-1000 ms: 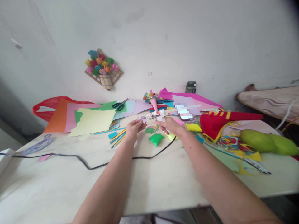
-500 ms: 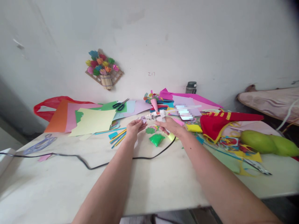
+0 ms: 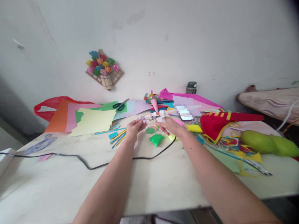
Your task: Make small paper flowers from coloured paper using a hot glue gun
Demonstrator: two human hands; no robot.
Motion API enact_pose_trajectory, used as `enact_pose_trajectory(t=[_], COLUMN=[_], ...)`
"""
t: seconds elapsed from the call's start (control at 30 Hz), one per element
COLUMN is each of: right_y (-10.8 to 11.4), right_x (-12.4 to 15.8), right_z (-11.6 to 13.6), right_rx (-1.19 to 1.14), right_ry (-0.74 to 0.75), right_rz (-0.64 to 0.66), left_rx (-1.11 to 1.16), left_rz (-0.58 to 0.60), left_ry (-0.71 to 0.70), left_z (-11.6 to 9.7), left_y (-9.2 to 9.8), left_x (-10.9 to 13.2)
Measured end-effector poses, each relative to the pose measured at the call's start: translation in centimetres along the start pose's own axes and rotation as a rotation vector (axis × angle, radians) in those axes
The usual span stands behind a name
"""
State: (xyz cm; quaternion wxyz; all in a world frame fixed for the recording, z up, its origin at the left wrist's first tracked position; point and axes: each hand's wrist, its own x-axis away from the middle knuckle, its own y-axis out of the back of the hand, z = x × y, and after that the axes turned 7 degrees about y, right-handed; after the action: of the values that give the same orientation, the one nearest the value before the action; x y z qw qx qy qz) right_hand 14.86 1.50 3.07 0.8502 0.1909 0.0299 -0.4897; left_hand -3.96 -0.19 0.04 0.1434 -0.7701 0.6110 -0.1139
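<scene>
A small light purple paper piece point(image 3: 143, 119) is pinched in the fingers of my left hand point(image 3: 135, 127). My right hand point(image 3: 170, 126) is wrapped round a white glue gun point(image 3: 161, 116), whose nozzle end points left, close to the purple piece. A black cord point(image 3: 144, 157) runs from below my right hand across the table to the left. Just below the hands lie a green packet point(image 3: 156, 139) and a green paper cut-out point(image 3: 149, 130). Behind the glue gun is a pink paper cone point(image 3: 154, 105) with colourful paper flowers on top.
Coloured sheets point(image 3: 95, 121) and scissors point(image 3: 121, 105) lie back left, with paper strips point(image 3: 118, 138) nearer. A phone point(image 3: 185, 112), yellow packet point(image 3: 194, 128), red cloth point(image 3: 216, 124), green fruit point(image 3: 258, 141) and cutter point(image 3: 257, 166) are on the right. A bottle point(image 3: 191, 87) stands behind.
</scene>
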Motion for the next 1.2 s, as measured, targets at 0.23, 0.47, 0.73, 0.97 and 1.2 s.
enact_pose_trajectory(t=[0.23,0.47,0.73,0.97,1.2], right_y=[0.31,0.07,-0.03,0.15,-0.05], right_x=[-0.04,-0.08,0.05,-0.07,0.07], right_z=[-0.18,-0.26,0.3,-0.06,0.32], right_rx=[0.025,0.006,0.055,0.04,0.051], right_ry=[-0.017,-0.002,-0.001,-0.011,-0.006], right_rz=[-0.021,-0.029,0.0,-0.019,0.0], left_rx=[0.003,-0.005,-0.007,-0.008,0.002], left_rz=[0.008,0.011,0.01,0.005,0.007], left_ry=[-0.012,0.027,0.011,0.012,0.009], left_z=[0.13,0.11,0.11,0.04,0.03], left_y=[0.1,0.03,0.09,0.1,0.0], left_x=[-0.18,-0.12,-0.16,-0.12,-0.01])
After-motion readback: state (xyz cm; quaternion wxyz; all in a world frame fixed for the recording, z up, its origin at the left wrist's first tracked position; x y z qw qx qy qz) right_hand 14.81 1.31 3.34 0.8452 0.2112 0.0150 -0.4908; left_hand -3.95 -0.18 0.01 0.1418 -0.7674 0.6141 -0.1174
